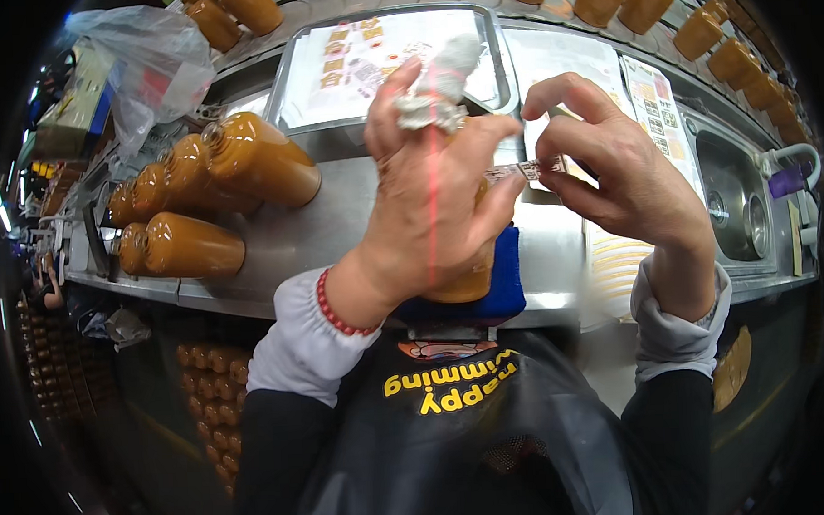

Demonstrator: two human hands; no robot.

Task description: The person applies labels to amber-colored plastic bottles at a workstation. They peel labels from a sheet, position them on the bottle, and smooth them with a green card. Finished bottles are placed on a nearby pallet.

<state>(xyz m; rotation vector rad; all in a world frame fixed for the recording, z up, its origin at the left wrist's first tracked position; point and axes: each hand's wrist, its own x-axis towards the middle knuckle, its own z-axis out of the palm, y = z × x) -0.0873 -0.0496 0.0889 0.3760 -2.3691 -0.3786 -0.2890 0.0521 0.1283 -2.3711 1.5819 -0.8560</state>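
Observation:
My left hand (428, 198) lies over a glossy brown bottle (467, 287), hiding most of it. A bunched greyish-white cloth (447, 79) is caught among the fingers of this hand, and the left thumb and forefinger reach right. Under the bottle is a dark blue pad (508, 272). My right hand (608, 160) pinches a small printed strip (527, 170), like a decal, between thumb and finger. The strip's left end comes close to the left thumb; whether it touches the bottle I cannot tell.
Several brown bottles (263, 158) lie at left beside a plastic bag (155, 58). Printed sheets lie in a metal tray (283, 80) behind my hands. At right are more decal sheets (656, 113) and a steel sink (737, 205). More bottles (222, 391) fill the floor at lower left.

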